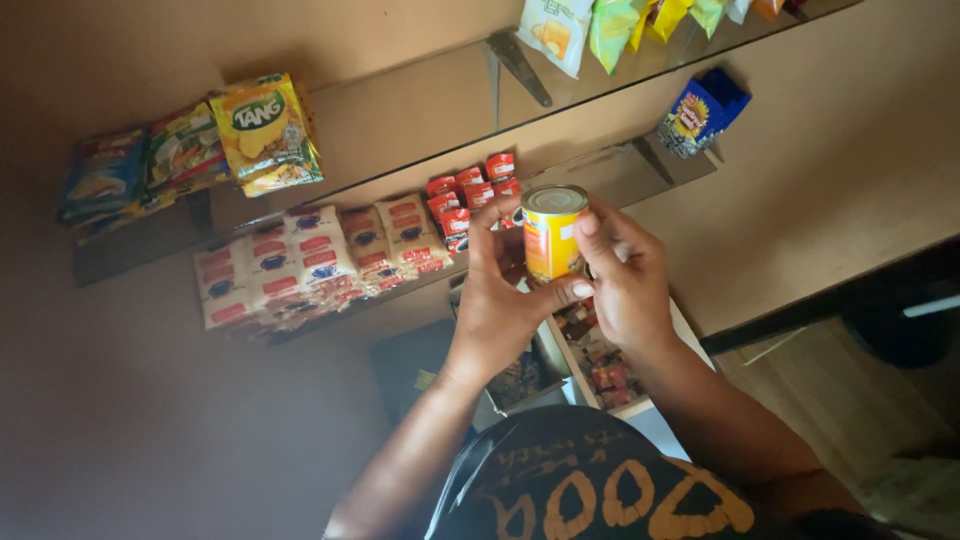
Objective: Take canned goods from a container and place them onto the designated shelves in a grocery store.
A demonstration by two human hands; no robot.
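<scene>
The small yellow-labelled metal can [552, 234] stands upright between both hands, lid toward the wooden shelf [400, 110] edge. The left hand [500, 290] grasps its left side and base; the right hand [625, 275] clasps its right side, equally near.

The person wears a dark shirt [590, 480] printed with rounded orange shapes at six o'clock; both forearms are bare, with no sleeves reaching the wrists.

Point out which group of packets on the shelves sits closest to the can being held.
The small red packets, just left of the yellow can held in both hands; the white-and-red sachets and yellow-green packets lie farther left.
</scene>
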